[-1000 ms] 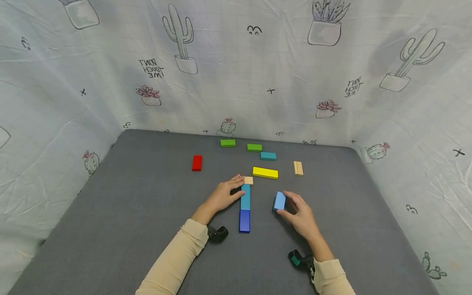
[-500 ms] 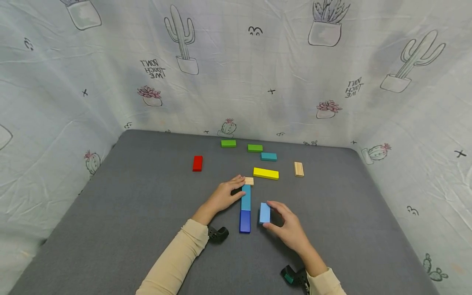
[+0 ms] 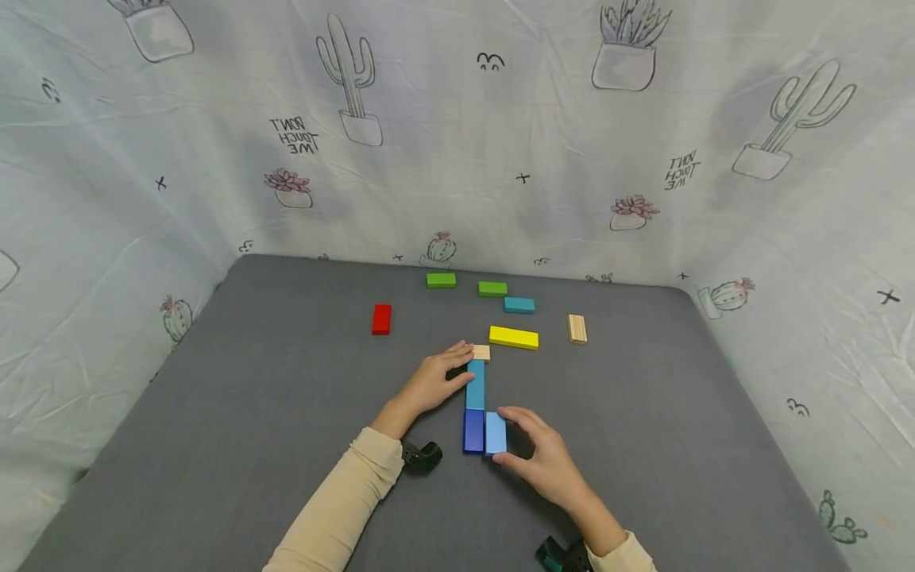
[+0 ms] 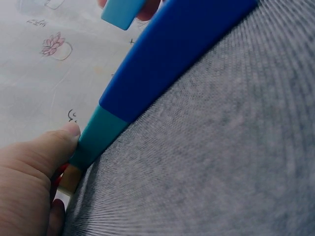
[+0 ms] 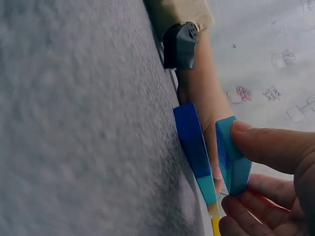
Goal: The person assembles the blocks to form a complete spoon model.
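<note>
A row of blocks runs away from the person: a dark blue block [image 3: 473, 431] nearest, a sky-blue block [image 3: 475, 391] beyond it, then a small plain wooden block [image 3: 482, 353]. My left hand [image 3: 427, 383] rests against the row's far part from the left. Its thumb [image 4: 61, 142] touches the sky-blue block's side, and its fingertips lie at the wooden one. Between thumb and fingers, my right hand [image 3: 546, 461] pinches a light blue block [image 3: 496, 433] by its two ends. This block is raised, close along the right side of the dark blue block, as the right wrist view shows.
Beyond the row lies a yellow block [image 3: 514, 338]. Two green blocks, one being [image 3: 441, 280], and a teal block [image 3: 519, 305] lie near the back edge. A red block [image 3: 382, 319] is at left, another wooden block [image 3: 577, 329] at right.
My right hand has carried the light blue block leftward and nearer the person, from well right of the row to beside the dark blue block. The left hand stays in place.
</note>
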The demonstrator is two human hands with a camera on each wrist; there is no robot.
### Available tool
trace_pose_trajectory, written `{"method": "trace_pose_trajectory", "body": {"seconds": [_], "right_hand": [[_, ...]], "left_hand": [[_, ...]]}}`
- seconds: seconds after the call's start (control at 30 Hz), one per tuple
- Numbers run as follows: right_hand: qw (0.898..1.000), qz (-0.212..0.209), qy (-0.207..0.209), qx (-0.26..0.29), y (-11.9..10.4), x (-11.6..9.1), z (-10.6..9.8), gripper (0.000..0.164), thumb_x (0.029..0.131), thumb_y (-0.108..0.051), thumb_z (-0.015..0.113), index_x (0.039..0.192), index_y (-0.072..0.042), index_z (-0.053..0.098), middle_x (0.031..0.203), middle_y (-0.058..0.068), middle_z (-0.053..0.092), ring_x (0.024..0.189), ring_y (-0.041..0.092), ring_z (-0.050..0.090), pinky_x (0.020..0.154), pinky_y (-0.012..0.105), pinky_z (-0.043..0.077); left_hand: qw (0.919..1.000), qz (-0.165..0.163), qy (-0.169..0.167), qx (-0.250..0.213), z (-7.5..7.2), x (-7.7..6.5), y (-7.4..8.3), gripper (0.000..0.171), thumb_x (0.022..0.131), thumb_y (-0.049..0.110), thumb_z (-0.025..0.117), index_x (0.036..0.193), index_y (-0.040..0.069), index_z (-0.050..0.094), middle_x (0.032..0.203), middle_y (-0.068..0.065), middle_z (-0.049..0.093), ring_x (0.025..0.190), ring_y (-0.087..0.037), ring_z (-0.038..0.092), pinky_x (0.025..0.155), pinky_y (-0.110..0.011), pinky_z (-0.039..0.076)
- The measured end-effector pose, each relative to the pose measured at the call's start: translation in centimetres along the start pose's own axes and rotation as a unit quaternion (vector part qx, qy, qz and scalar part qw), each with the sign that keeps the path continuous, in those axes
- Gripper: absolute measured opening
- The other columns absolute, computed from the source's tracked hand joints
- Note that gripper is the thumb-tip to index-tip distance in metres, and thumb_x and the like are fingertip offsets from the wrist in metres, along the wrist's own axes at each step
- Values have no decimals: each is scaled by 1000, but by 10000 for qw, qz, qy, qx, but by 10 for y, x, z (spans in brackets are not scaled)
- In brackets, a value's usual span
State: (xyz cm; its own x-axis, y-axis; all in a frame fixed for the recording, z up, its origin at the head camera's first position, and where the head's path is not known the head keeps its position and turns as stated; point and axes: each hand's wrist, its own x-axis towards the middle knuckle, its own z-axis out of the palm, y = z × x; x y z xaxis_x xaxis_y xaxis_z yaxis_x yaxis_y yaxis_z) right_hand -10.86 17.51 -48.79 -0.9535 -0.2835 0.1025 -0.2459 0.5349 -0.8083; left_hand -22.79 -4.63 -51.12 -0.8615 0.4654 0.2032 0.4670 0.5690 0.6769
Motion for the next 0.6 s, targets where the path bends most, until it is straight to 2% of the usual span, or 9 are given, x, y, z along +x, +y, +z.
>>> {"method": "trace_pose_trajectory", "body": {"seconds": [0.3,0.6], "right_hand": [[10000,78,-22,7,-5,-1,3,64,73,-22,82,131,-12,57,132,-1,56,125,23,51,100,51,44],[9997,-81,-195,-100,-6,-8,6,65,74,-32,80,132,-13,56,132,-4,56,125,20,51,100,49,44]], "left_hand": [[9999,54,38,94,-1,2,-2,50,93,30,61,136,7,52,146,-4,44,139,-19,35,113,-43,31],[9999,49,103,122,1,2,-1,49,93,30,62,135,7,53,145,-4,46,139,-18,36,113,-40,32]]}}
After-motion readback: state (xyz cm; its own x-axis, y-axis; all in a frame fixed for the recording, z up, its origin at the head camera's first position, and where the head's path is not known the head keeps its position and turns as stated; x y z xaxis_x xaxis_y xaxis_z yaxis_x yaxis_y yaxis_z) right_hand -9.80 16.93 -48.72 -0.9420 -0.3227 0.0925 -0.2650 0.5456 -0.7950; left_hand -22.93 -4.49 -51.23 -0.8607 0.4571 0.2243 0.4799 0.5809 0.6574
